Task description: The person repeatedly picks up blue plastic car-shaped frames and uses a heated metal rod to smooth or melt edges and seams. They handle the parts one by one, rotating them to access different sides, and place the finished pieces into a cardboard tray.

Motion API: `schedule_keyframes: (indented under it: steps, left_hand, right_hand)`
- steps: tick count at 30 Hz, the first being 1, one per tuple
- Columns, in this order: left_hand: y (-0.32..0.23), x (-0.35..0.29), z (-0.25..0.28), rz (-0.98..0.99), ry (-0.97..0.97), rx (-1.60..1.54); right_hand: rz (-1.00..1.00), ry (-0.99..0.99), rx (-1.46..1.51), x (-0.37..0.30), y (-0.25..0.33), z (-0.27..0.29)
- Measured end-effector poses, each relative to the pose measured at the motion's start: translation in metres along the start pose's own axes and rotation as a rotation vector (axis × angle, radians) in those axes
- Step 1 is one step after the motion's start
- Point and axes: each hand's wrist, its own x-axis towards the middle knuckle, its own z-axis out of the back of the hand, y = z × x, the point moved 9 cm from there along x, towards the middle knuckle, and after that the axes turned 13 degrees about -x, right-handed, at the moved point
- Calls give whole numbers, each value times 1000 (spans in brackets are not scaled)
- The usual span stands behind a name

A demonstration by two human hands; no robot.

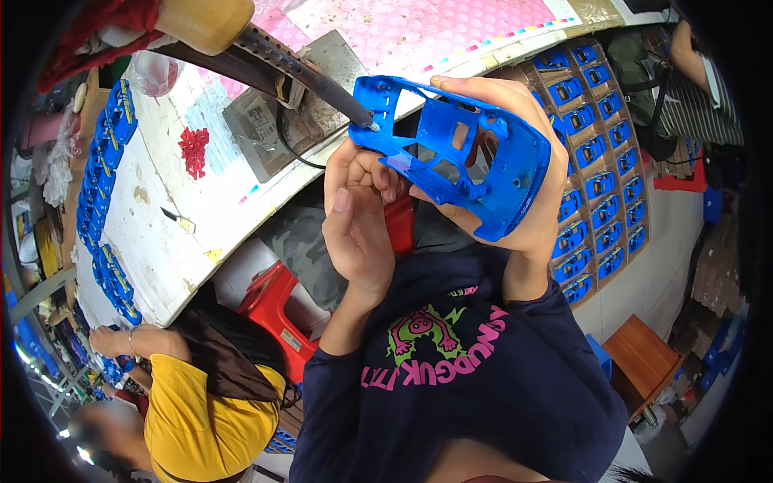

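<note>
A blue plastic toy car body shell (pixel 439 129) is held up in front of me, its hollow inside showing. My right hand (pixel 538 181) wraps around its right end, the thumb along the top edge. Curled under the shell's left end is my left hand (pixel 360 217), with its upper fingers against the lower left edge; part of those fingers is hidden behind the shell. A soldering iron (pixel 310 80) with a pale yellowish handle and perforated metal barrel slants down from the upper left. Its tip meets the inside of the shell's left end.
The white worktable (pixel 153 241) carries a metal plate (pixel 266 137), small red parts (pixel 193 151) and a row of blue shells (pixel 98 185). More shells fill a cardboard sheet (pixel 592 173) at right. A red stool (pixel 278 310) and a co-worker in yellow (pixel 201 410) are at left.
</note>
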Motion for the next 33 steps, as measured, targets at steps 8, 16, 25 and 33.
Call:
schedule_keyframes:
  steps: [8,16,25,33]
  left_hand:
    - [0,0,0,4,-6,-11]
    - [0,-3,-1,14,-1,-1]
    - [0,-1,-2,15,-7,-10]
    - [2,-1,3,21,3,-48]
  right_hand:
    - [-2,3,3,-1,0,0]
    - [18,37,-16,-1,2,-1]
    - [18,28,-10,-1,1,0]
    - [-77,1,81,-5,-9,-3]
